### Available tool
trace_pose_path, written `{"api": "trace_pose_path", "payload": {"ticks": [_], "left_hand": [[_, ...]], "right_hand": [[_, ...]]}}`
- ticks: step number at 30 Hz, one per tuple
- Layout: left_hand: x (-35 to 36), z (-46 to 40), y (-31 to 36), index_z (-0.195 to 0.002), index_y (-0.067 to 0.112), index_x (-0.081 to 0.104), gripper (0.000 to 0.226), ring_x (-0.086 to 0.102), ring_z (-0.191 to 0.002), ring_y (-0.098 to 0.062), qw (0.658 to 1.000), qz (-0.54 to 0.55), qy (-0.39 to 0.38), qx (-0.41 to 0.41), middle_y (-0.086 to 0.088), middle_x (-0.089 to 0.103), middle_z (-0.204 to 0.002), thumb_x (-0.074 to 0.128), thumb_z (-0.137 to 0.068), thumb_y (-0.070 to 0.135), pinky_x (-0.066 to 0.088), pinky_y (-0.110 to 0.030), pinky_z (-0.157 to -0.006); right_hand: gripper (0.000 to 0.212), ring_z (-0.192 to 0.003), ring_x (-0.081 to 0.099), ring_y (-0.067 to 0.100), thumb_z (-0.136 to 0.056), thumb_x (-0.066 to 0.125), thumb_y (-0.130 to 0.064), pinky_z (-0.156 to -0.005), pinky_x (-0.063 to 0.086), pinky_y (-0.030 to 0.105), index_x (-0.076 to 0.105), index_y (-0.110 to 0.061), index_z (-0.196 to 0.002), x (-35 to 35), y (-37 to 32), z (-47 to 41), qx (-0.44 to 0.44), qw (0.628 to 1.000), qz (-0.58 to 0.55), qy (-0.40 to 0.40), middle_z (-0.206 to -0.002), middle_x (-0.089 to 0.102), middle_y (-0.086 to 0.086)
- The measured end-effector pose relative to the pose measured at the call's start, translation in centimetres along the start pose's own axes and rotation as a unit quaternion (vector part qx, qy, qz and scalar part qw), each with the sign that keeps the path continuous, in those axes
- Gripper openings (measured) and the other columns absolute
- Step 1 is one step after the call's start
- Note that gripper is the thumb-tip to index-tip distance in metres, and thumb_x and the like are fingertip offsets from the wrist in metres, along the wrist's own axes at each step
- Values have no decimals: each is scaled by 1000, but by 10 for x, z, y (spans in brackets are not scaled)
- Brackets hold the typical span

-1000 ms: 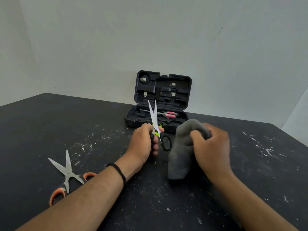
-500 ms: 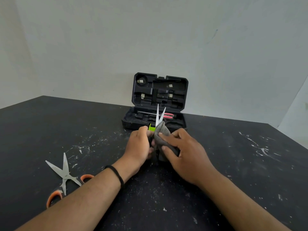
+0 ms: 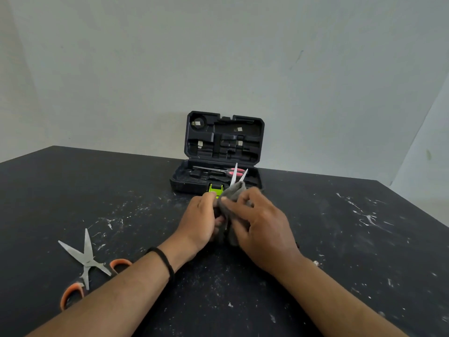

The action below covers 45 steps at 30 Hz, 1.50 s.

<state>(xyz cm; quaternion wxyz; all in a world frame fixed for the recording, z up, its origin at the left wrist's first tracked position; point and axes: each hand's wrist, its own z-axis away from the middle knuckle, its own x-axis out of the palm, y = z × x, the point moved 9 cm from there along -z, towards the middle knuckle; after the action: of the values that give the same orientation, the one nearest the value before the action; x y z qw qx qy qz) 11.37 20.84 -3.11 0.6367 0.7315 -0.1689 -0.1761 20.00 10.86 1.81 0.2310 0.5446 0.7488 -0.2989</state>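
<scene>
Gray cloth (image 3: 233, 193), apparently around scissors (image 3: 234, 175)

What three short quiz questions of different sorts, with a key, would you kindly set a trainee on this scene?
1. True or false: the orange-handled scissors lie on the table with their blades closed.
2. What does the right hand hold round the blades of the upright scissors that the left hand grips? A) grey cloth B) yellow sponge C) sheet of paper
3. Where does the pink-handled tool lie?
Key: 1 false, the blades are spread apart; 2 A; 3 in the lower half of the open tool case.
</scene>
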Motion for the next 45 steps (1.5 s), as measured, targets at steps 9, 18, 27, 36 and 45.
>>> {"api": "trace_pose_path", "payload": {"ticks": [9, 18, 27, 36, 45], "left_hand": [[9, -1, -7, -86, -3, 75, 69, 17, -39, -10, 991, 68, -82, -87, -1, 28, -54, 22, -105, 38, 15, -15, -39], [9, -2, -10, -89, -3, 75, 71, 16, -38, -9, 984, 98, -96, -110, 0, 29, -54, 22, -105, 41, 15, -14, -38], [11, 3, -2, -67, 7, 69, 63, 20, -38, -10, 994, -2, -86, -71, 1, 31, -52, 28, -104, 37, 17, -17, -40], [9, 4, -5, -79, -2, 60, 62, 18, -39, -11, 993, 18, -81, -79, -2, 30, -55, 25, -103, 43, 15, -17, -43], [16, 6, -3, -93, -9, 73, 77, 18, -42, -11, 990, -1, -123, -74, 1, 28, -54, 19, -105, 44, 15, -23, -45]], "right_hand": [[34, -77, 53, 9, -95, 66, -16, -66, 52, 27, 71, -27, -127, -22, 37, -19, 85, 992, -11, 97, -98, 55, -6], [33, -80, 54, 2, -93, 69, -14, -71, 45, 15, 72, -26, -124, -29, 40, -11, 81, 989, -71, 103, -94, 54, -11], [34, -73, 57, 12, -88, 72, -20, -57, 50, 28, 74, -34, -119, -13, 31, -10, 27, 998, 26, 44, -96, 58, -8], [30, -71, 54, 11, -88, 68, -24, -57, 51, 27, 75, -27, -118, -20, 15, 0, 0, 999, 6, 53, -96, 57, -6], [27, -79, 51, 9, -95, 63, -16, -68, 43, 25, 74, -22, -119, -47, 88, -1, 235, 964, 42, 114, -98, 53, -7]]}}
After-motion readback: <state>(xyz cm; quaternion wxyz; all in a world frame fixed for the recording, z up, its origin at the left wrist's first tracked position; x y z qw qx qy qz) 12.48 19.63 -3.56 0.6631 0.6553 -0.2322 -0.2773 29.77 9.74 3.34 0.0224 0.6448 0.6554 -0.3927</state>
